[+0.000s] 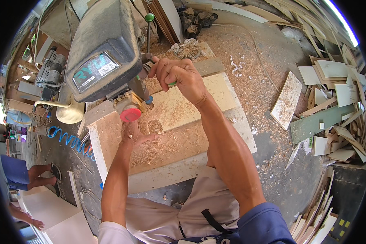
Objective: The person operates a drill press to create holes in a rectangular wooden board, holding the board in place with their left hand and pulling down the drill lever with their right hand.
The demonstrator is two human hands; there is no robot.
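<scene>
A dusty drill press (103,44) with a dark cover stands over a workpiece board (179,162) strewn with wood shavings. My right hand (181,77) is closed round one of its feed levers; a bit of the green knob (172,83) shows below the fingers. Pressed on the board under the drill head, my left hand (135,133) lies with its thumb stretched out. The red button (130,114) and drill head hide its other fingers. A round hole (155,126) filled with shavings is by the left thumb. A lighter wooden strip (199,101) lies across the board behind it.
Another green-knobbed lever (149,17) sticks up from the press. A heap of board offcuts (333,105) lines the right side. A coiled blue hose (67,137) and a metal tank (70,106) are at the left. Another person's legs (34,175) show at far left.
</scene>
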